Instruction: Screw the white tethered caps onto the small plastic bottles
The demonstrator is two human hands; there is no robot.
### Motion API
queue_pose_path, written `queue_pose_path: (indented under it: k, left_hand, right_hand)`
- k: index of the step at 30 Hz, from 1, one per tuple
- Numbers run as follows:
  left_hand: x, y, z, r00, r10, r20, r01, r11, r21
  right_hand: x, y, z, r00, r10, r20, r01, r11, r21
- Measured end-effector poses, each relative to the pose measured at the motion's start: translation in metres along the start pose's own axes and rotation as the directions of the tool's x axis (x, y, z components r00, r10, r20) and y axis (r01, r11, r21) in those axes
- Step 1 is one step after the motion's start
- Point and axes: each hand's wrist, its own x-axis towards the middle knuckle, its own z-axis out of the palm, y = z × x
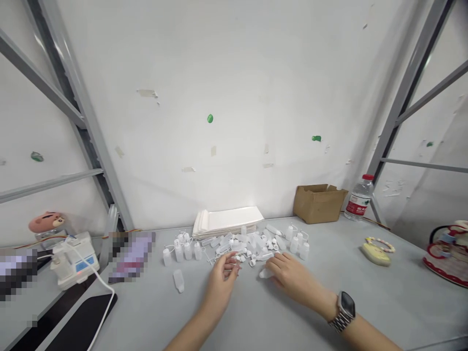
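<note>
My left hand point(222, 278) pinches a small white cap between its fingertips at the near edge of a heap of small translucent plastic bottles point(252, 243). My right hand point(292, 277), with a watch on its wrist, rests on the grey table point(365, 302) and its fingers close over one small bottle point(265, 273) lying on its side. Several capped bottles stand upright in a row to the left point(183, 251) and several more to the right point(298, 241). One bottle point(179, 281) lies alone nearer to me on the left.
A stack of white sheets point(226, 222) lies behind the heap. A cardboard box point(319, 202) and a water bottle point(360, 197) stand at the back right. A yellow item point(376, 252) lies right. A white device with cable point(75, 261) sits left.
</note>
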Motion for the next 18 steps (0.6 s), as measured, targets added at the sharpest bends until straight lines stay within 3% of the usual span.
queue_pose_path:
  k: [3, 5, 7, 10, 12, 14, 18]
  left_hand:
    - [-0.001, 0.002, 0.001, 1.0, -0.007, 0.027, 0.01, 0.994, -0.106]
    - [-0.002, 0.008, 0.002, 0.997, -0.045, 0.061, 0.056, 0.982, -0.182]
    - [-0.002, 0.015, 0.002, 0.994, -0.078, 0.077, 0.093, 0.973, -0.211]
    - [0.0, 0.021, -0.004, 0.996, -0.091, 0.015, 0.092, 0.969, -0.231]
    - [0.002, 0.021, -0.009, 0.993, -0.108, -0.042, 0.092, 0.955, -0.283]
    - [0.005, 0.021, -0.014, 0.988, -0.12, -0.101, 0.076, 0.927, -0.366]
    - [0.012, 0.025, -0.022, 0.954, -0.168, -0.249, 0.032, 0.88, -0.474]
  right_hand:
    - [0.018, -0.011, -0.007, 0.986, 0.139, 0.097, -0.161, 0.949, 0.272]
    - [0.035, -0.02, -0.012, 0.969, 0.202, 0.146, -0.249, 0.811, 0.53]
    - [0.052, -0.028, -0.013, 0.965, 0.199, 0.168, -0.259, 0.645, 0.719]
    - [0.069, -0.038, -0.007, 0.969, 0.148, 0.199, -0.246, 0.467, 0.849]
    - [0.072, -0.04, 0.0, 0.968, 0.145, 0.203, -0.245, 0.412, 0.878]
    - [0.07, -0.036, 0.007, 0.961, 0.218, 0.171, -0.254, 0.45, 0.856]
    - [0.06, -0.017, 0.021, 0.946, 0.325, -0.008, -0.256, 0.761, 0.597]
